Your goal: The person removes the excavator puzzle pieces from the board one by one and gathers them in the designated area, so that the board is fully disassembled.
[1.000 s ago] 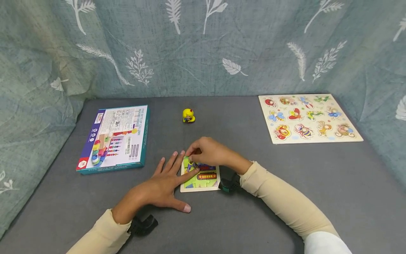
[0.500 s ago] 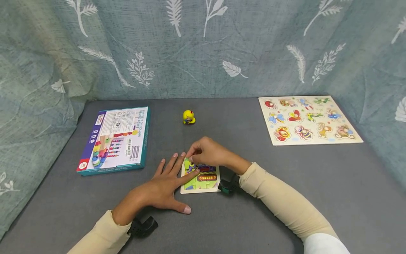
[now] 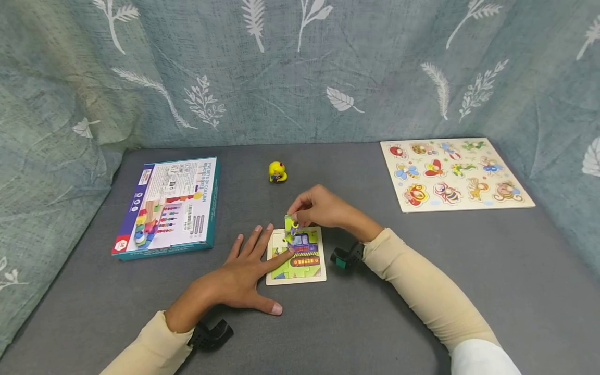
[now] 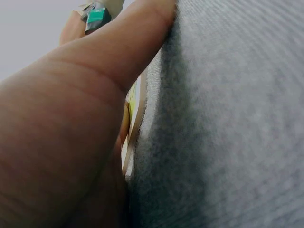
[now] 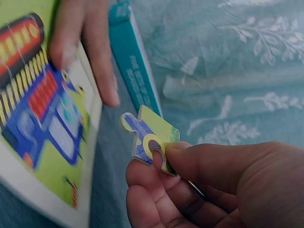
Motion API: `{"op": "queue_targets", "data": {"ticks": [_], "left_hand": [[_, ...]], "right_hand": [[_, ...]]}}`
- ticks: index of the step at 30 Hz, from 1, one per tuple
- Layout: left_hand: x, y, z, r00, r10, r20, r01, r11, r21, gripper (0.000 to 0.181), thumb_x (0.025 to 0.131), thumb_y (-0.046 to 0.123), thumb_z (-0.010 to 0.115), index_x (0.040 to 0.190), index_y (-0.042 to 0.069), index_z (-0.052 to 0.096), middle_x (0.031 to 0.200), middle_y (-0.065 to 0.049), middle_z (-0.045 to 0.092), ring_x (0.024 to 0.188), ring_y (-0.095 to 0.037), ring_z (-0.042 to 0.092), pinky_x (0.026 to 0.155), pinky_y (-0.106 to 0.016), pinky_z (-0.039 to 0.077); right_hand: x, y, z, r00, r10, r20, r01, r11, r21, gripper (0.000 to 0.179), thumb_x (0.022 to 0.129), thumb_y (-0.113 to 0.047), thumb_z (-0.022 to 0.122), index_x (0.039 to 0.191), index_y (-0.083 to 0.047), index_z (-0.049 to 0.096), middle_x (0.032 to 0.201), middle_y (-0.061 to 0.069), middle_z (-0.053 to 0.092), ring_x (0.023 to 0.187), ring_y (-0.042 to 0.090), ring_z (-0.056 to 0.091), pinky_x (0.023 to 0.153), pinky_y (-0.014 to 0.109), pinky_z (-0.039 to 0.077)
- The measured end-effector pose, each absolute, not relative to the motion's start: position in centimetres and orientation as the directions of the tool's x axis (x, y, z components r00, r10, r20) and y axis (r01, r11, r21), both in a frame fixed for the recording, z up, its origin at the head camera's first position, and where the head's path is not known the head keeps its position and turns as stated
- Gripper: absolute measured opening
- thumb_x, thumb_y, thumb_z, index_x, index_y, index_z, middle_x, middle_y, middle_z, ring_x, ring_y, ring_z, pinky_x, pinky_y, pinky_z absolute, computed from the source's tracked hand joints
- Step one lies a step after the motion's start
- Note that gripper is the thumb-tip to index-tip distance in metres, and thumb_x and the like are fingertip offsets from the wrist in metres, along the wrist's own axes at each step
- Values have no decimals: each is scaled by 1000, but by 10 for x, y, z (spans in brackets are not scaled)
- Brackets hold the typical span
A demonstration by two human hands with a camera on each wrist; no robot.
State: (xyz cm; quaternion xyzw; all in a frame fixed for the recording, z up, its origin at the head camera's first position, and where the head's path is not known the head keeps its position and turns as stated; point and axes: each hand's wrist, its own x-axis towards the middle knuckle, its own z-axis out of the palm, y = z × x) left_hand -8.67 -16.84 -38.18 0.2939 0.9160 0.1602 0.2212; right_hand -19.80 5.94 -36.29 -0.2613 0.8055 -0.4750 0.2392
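Teal-edged toy box (image 3: 167, 206) flat at left on grey table (image 3: 422, 291). Yellow figurine (image 3: 277, 172) upright, centre rear. Insect peg board (image 3: 453, 173) at right. Leaf-print curtain (image 3: 281, 67) behind.

We could only find print on the box (image 3: 171, 204) lying at the left of the table. Its teal side carried white capital letters, and we made out something like "FIVE SETS OF COLUMN" up near the top corner, though the rest was too small. There was a barcode and some tiny lines on its face, but we couldn't read those.
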Motion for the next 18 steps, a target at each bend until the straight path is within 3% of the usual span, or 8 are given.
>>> {"op": "queue_targets", "data": {"ticks": [13,18], "left_hand": [[-86,-168,-381,-736,604,-304,467,780,417,104,69,79,64,155,36,24,160,-14,-16,144,-36,-18,108,-63,-8],[-86,-168,-382,-737,614,-284,475,768,430,103,70,78,64,155,35,24,160,-13,-16,144,-36,-17,108,-62,-8]], "right_hand": [[-217,95,-350,-781,-612,-129,-177,413,-893,15,94,-3,60,103,4,71,85,10,69,78,27,65,75,41,53],[-222,105,-347,-798,-591,-121,-192,439,-878,15,94,-2,60,102,5,70,84,11,69,76,24,64,75,42,53]]}}
